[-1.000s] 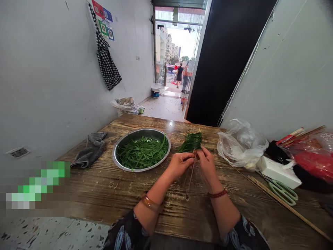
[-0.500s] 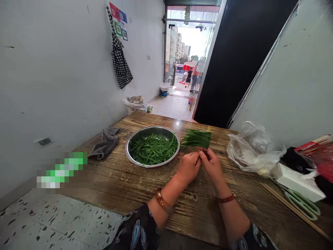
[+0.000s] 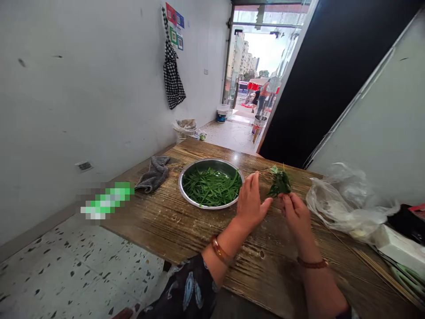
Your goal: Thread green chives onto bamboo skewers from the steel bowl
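Note:
My right hand point(image 3: 295, 212) pinches the near end of a skewered bunch of garlic chives point(image 3: 280, 182), holding it above the table; a thin skewer tip sticks out at the top. Beside it, my left hand point(image 3: 249, 201) is open, with fingers raised together and the thumb apart. That hand is close to the right rim of a round metal bowl point(image 3: 181, 188) and partly covers it in view. Cut green chive lengths point(image 3: 212, 186) fill much of the bowl.
A grey cloth point(image 3: 154, 173) lies left of the bowl on the wooden table point(image 3: 199, 235). To the right are crumpled clear plastic bags point(image 3: 345, 199), thin bamboo skewers point(image 3: 381, 272), a white box point(image 3: 403, 248) and green-handled scissors point(image 3: 410, 279).
My left hand has come off the bunch and opened, moving up toward the bowl. The bunch has turned in my right hand from sideways to more end-on. The view has swung left.

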